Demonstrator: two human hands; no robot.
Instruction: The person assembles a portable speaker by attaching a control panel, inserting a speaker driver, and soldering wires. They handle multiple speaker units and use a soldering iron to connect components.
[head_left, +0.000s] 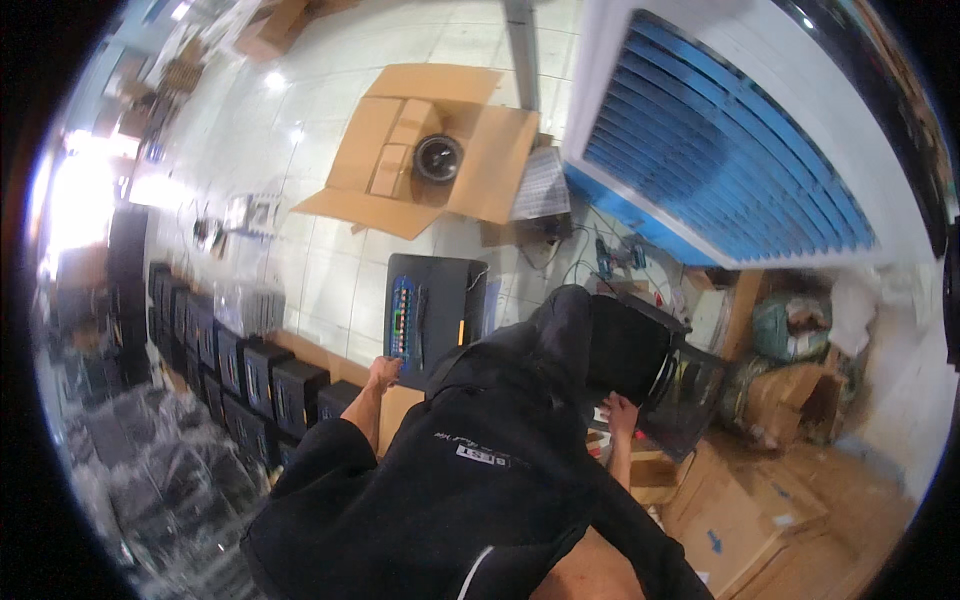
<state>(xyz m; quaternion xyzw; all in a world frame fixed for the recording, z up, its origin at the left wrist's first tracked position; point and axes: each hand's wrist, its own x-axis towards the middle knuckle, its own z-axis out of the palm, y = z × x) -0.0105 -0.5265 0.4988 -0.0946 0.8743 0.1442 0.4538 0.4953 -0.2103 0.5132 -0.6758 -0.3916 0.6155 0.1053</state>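
A black speaker box (455, 310) lies on the floor in front of me, its blue panel with a row of coloured knobs or sockets facing up. At the panel's near left corner my left hand (383, 372) is closed, its fingers at the edge of the box. Over on the right, beside the black chair seat (628, 350), my right hand (618, 412) has its fingers curled together. A small whitish patch shows at its fingertips, too small to name. My black clothing covers the near part of the speaker box.
An opened cardboard box (350, 150) with a round black speaker cone (438, 158) stands ahead. A large blue-slatted unit (720, 140) rises at right. Black speaker boxes (245, 370) line the left, near plastic-wrapped goods (160, 470). Cartons (735, 500) sit at lower right; a drill (622, 255) lies beyond the chair.
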